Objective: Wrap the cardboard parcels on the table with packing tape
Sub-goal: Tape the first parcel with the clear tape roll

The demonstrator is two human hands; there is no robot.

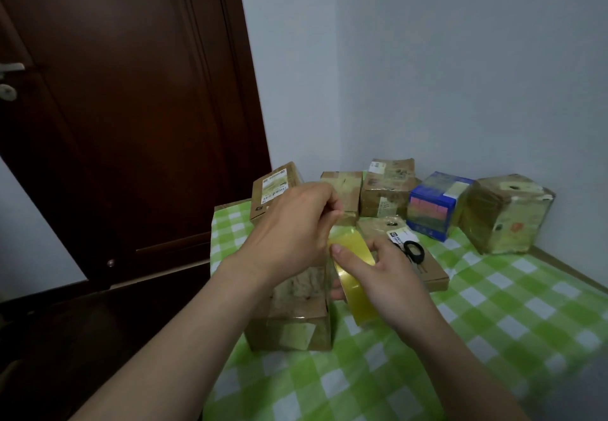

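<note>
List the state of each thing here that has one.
Packing tape roll, gripped by right hand, strip pulled out.
Tape end, pinched by left hand.
Nearest parcel, closed, standing on tablecloth.
Scissors, lying on flat parcel.
Door, shut.

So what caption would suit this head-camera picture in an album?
Right hand holds the tape roll, left hand pinches its free end, above a cardboard parcel on the table.
</note>
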